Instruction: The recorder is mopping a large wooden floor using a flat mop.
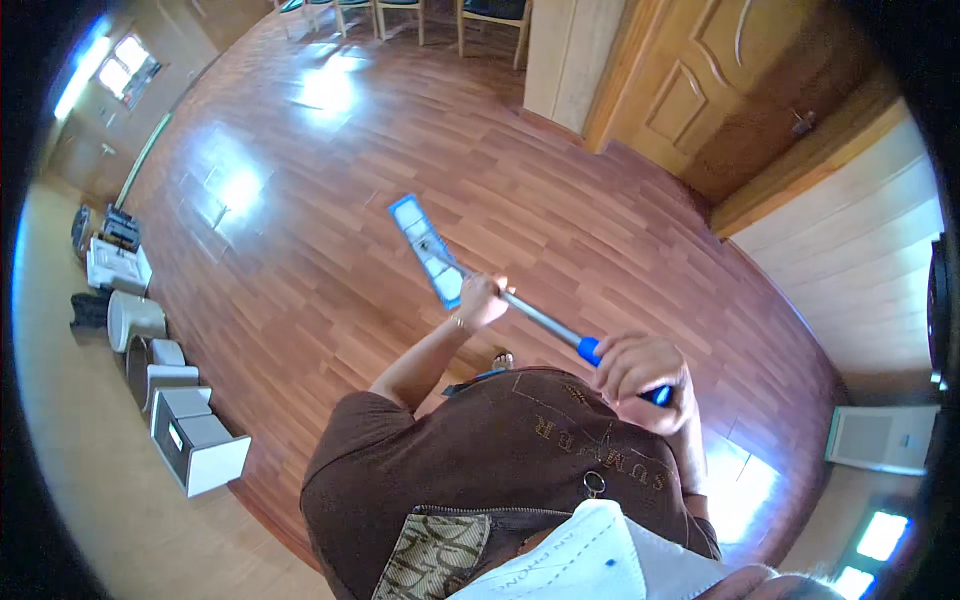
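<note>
A flat mop with a long metal pole [545,319] runs slantwise in front of my body. Its blue-edged, pale rectangular head [425,245] lies on the wood-look floor ahead of me. My left hand [483,302] is closed round the pole, partway down toward the mop head. Higher up, my right hand [645,378] wraps round the blue grip [588,349] at the pole's top end, whose blue tip shows below the fingers.
White and dark box-like units [198,440] stand in a row along the left wall, near a white rounded container [135,318]. Several chairs [495,14] line the far side. A wooden door [690,95] is at the far right, and a white panelled unit [880,438] stands at the right.
</note>
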Motion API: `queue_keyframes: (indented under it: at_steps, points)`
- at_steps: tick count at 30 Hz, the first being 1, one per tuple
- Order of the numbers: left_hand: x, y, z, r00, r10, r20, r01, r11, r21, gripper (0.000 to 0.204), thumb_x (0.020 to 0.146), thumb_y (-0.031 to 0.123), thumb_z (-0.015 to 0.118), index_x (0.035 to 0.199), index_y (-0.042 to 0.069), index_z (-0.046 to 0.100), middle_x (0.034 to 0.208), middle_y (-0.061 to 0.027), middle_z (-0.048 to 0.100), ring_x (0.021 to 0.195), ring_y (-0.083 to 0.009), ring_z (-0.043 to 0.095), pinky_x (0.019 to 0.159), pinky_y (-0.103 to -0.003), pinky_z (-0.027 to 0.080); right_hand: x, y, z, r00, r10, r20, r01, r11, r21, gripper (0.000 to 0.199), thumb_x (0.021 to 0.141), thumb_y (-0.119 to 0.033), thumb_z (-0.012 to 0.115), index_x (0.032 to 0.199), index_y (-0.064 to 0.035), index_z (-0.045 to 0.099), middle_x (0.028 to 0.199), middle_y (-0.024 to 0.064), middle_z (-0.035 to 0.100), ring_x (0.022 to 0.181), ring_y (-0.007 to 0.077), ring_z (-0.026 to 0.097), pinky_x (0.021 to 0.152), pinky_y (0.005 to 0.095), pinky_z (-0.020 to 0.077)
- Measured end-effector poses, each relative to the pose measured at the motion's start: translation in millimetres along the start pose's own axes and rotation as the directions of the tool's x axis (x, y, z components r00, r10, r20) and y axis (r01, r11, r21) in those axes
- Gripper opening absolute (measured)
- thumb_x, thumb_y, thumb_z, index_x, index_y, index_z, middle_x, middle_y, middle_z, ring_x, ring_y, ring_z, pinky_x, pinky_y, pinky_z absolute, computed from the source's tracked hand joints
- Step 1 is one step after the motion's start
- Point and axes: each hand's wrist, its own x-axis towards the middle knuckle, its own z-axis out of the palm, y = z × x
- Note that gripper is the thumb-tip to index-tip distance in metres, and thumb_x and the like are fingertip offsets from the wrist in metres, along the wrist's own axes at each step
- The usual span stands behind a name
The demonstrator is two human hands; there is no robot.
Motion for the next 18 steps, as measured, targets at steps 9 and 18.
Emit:
queue_keyframes:
  at_steps: [9,18]
  points:
    - [97,8,70,0.989,-0.017,0.149,0.034,0.993,-0.114,0.058,0.064,0.039,0.083,0.103,0.009,0.053,0.087,-0.0115,0.060,0.087,-0.0325,0.060,0.072,-0.044,0.049,-16,97,22,0.913,-0.029,-0.406,-0.061,0.976,-0.207,0.012,0.072,0.005,0.060,0.064,-0.0022,0.054,0.066,0.0093,0.059,0.071,0.0254,0.061,0.079,0.0416,0.0452]
    - [77,66,75,0.972,0.233,-0.014,-0.220,0.897,-0.383,0.056,0.067,0.031,0.083,0.109,0.008,0.054,0.111,-0.0248,0.056,0.113,-0.0400,0.048,0.098,-0.047,0.040,-49,177,24,0.815,0.073,-0.574,-0.322,0.882,-0.345,0.013,0.077,0.000,0.064,0.087,-0.0083,0.063,0.095,0.0073,0.064,0.100,0.0250,0.058,0.097,0.0428,0.0354]
